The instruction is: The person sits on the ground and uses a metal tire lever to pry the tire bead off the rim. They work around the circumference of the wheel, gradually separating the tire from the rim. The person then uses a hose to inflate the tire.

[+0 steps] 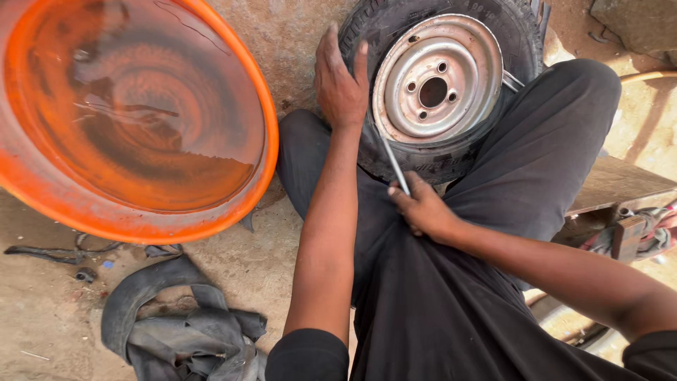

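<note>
Sitting on the dusty concrete floor (282, 42), I have my legs in dark trousers (536, 155) spread around the work. Biggest beside me is the round orange plastic tub (141, 226), full of murky water and standing at my left, well apart from my hands. Next in size is the small black rubber tyre on its silver steel rim (434, 81), which lies flat between my knees with the hub holes facing up. A limp grey rubber inner tube (183, 331) lies crumpled on the floor below the tub, near my left elbow. A worn wooden block (620, 183) sits at my right, just past my knee.

My left hand (340, 85) lies flat on the tyre's sidewall at the left of the rim, fingers spread apart and closed on nothing. My right hand (422, 208) has its grip clamped on the lower end of a thin straight metal tyre lever (390, 156), whose upper end is wedged at the rim's edge against the rubber.
</note>
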